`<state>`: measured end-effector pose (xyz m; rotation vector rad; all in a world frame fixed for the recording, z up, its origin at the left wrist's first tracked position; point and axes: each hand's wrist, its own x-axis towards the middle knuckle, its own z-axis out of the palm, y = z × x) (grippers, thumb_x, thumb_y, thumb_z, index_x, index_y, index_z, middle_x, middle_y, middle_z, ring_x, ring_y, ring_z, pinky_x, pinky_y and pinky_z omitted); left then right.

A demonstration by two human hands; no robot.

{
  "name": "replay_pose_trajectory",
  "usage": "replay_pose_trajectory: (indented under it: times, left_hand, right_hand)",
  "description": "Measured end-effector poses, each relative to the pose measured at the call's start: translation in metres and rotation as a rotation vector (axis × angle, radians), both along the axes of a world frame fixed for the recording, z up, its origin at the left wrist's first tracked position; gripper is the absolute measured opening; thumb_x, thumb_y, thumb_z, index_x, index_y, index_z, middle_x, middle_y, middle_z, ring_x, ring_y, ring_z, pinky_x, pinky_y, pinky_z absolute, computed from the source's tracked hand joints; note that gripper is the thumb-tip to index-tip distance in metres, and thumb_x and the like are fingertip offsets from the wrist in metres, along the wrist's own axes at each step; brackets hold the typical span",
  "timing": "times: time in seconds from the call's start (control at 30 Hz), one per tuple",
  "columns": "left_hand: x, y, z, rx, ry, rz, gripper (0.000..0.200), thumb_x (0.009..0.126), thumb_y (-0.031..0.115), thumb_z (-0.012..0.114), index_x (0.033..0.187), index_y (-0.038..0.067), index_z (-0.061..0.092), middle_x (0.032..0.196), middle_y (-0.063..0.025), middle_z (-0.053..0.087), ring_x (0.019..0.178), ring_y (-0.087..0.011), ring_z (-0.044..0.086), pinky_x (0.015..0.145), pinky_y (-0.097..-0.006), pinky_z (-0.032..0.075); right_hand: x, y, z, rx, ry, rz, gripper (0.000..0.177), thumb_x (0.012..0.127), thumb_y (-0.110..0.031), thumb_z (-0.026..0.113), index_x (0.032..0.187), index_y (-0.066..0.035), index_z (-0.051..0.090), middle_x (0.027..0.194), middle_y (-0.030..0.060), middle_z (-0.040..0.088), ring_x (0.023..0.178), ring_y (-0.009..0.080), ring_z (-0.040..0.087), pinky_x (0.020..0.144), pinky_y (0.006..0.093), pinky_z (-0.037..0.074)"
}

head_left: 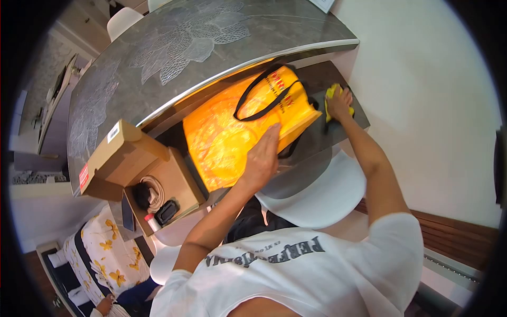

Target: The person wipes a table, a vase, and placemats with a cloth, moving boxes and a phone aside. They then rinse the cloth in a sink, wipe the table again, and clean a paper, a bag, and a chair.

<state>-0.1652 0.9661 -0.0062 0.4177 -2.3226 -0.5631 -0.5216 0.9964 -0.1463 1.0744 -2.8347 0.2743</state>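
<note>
Right grip (338, 103) closed on yellow cloth (331, 94), pressed to far corner of dark surface (322, 74).
Wiping appears partly done: the stretch under the yellow bag (232, 137), just beside the grip, looks unreached. Right arm extends nearly straight; left hand (261, 158) lies flat and open on the bag.

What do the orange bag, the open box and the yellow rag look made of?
Orange bag: glossy plastic-like sheet, perhaps coated fabric; it shines and creases. Open box: matte brown cardboard, with folded flaps. Yellow rag: soft cloth, likely microfibre, bunched under the right hand.
</note>
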Motion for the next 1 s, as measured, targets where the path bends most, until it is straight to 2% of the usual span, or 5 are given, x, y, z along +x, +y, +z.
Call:
replay_pose_trajectory:
  times: [0.23,0.47,0.53,0.8,1.0]
  left_hand:
    - [-0.078,-0.005,-0.012,-0.092,0.067,-0.033,0.052,0.07,-0.004,0.05,0.121,-0.006,0.043,0.106,-0.0239,0.057,0.095,-0.0357,0.059,0.079,-0.0389,0.05]
    - [-0.129,0.006,-0.028,0.034,-0.232,-0.057,0.048,0.076,0.002,0.049,0.122,-0.008,0.04,0.106,-0.0257,0.057,0.097,-0.0386,0.058,0.078,-0.0417,0.05]
    - [-0.124,0.016,-0.032,-0.139,-0.256,0.087,0.049,0.08,0.009,0.053,0.124,-0.007,0.039,0.109,-0.0246,0.056,0.099,-0.041,0.056,0.08,-0.0429,0.049]
    - [0.056,0.002,0.055,-0.107,0.304,0.315,0.044,0.075,0.008,0.066,0.117,0.007,0.054,0.113,-0.0149,0.058,0.106,-0.0332,0.054,0.087,-0.0397,0.045]
    - [0.28,-0.147,0.122,-0.407,-0.428,1.084,0.083,0.064,0.015,0.07,0.138,0.018,0.031,0.137,-0.0131,0.037,0.125,-0.0329,0.035,0.104,-0.0572,0.021]
  right_hand:
    - [0.189,0.067,-0.012,0.73,0.036,0.543,0.057,0.088,-0.022,0.043,0.135,0.004,0.027,0.134,0.0396,0.025,0.12,0.0542,0.033,0.098,0.0614,0.025]
    - [0.343,0.062,0.035,-0.112,-0.826,1.139,0.047,0.085,-0.027,0.048,0.123,0.0,0.049,0.127,0.0296,0.044,0.118,0.0464,0.042,0.093,0.063,0.03]
    - [0.363,0.048,0.046,0.011,-0.474,1.403,0.044,0.088,-0.022,0.044,0.12,0.009,0.044,0.111,0.0244,0.056,0.11,0.0268,0.053,0.092,0.0404,0.04]
    - [0.406,-0.024,-0.021,0.064,0.215,1.214,0.046,0.081,-0.015,0.048,0.119,0.012,0.046,0.106,0.046,0.046,0.091,0.0523,0.057,0.074,0.0503,0.051]
    - [0.42,-0.045,0.028,0.241,0.139,0.994,0.045,0.084,-0.015,0.047,0.122,0.008,0.047,0.109,0.0437,0.047,0.099,0.0586,0.05,0.066,0.0585,0.05]
